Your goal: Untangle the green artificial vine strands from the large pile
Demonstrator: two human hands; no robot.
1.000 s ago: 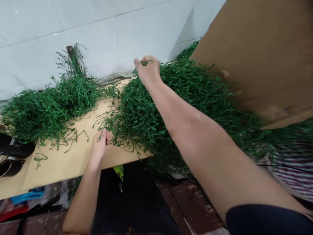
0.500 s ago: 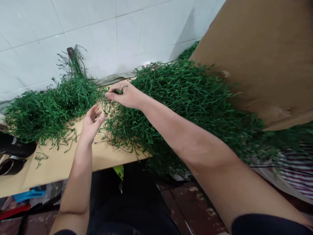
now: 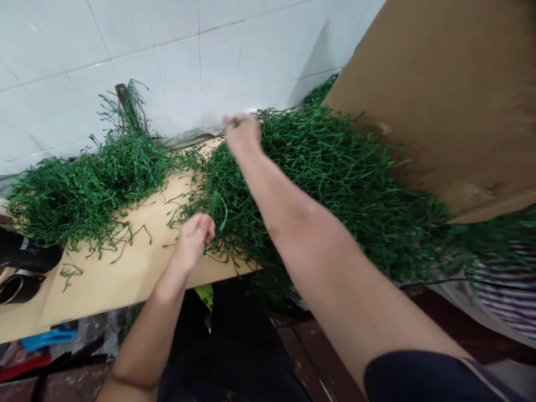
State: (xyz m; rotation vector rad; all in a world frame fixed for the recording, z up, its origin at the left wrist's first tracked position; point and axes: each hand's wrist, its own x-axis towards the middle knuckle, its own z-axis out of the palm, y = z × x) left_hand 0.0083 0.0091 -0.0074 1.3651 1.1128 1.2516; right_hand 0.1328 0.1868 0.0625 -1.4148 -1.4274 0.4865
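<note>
My left hand is closed at the near side of a big heap of thin green plant stems. A light green stem, smeared by motion, stands out from its fingers. Over the far left end of the same heap, my right hand is blurred, its fingers drawn together. A bit of green stem shows between its fingertips. To the left lies a second, smaller pile of green stems, with a few loose strands joining the two heaps.
Under the stems is a brown cardboard sheet. A large cardboard panel leans in at the right. A black cylinder and a dark cup stand at the left edge. White tiled wall runs behind.
My left hand has moved right to the large heap, and its spread fingers have closed. My right hand has moved right and away from me, toward the wall.
</note>
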